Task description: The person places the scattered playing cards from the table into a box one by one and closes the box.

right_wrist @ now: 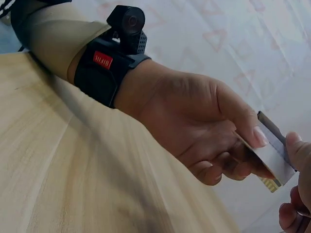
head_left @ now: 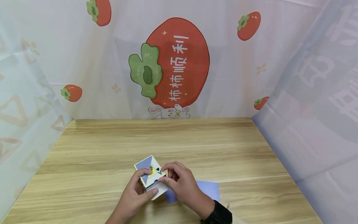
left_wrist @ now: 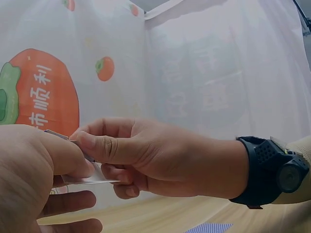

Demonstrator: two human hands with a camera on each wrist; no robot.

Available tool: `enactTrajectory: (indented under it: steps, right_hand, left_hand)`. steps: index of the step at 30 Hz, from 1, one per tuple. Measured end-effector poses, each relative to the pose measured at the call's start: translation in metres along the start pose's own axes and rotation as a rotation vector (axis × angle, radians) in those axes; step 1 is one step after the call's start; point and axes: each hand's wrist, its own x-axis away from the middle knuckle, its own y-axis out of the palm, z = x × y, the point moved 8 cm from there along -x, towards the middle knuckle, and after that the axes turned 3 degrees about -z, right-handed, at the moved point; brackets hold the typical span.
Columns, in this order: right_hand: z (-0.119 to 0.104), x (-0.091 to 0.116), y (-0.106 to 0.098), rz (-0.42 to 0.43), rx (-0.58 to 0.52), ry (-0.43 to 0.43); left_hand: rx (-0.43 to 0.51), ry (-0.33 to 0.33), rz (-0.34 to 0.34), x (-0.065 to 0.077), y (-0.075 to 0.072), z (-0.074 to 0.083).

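Observation:
A blue-patterned playing card box (head_left: 146,170), with an ace of spades printed on it, is tilted above the table. My left hand (head_left: 134,189) grips it from the left, its thumb low near the white flap (head_left: 160,190), which sticks out at the box's near end. Thumb and forefinger of my right hand (head_left: 181,183) pinch the box's right corner by the ace. The left wrist view shows the right hand (left_wrist: 146,150) at the box edge. How much the box contains is hidden. Blue-backed cards (head_left: 209,189) lie on the table, partly covered by the right forearm.
A wood-grain table (head_left: 112,146) spreads beneath both hands. Behind it hangs a white cloth (head_left: 223,77) printed with red persimmons. More cloth walls close off the left and right sides. A black band (head_left: 219,214) sits on the right wrist.

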Motion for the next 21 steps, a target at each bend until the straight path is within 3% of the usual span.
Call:
enactTrajectory:
  steps: [9, 17, 21]
  right_hand:
    - [0.002, 0.002, 0.001, -0.019, 0.011, -0.015]
    - [0.011, 0.007, -0.004, -0.047, 0.05, 0.06]
    - [0.018, 0.011, -0.013, -0.029, 0.102, 0.055]
  left_hand:
    - [-0.012, 0.016, 0.001, 0.0, 0.0, 0.002]
    - [-0.038, 0.022, 0.061, 0.001, -0.005, 0.003]
    - [-0.037, 0.036, 0.068, 0.001, -0.006, 0.004]
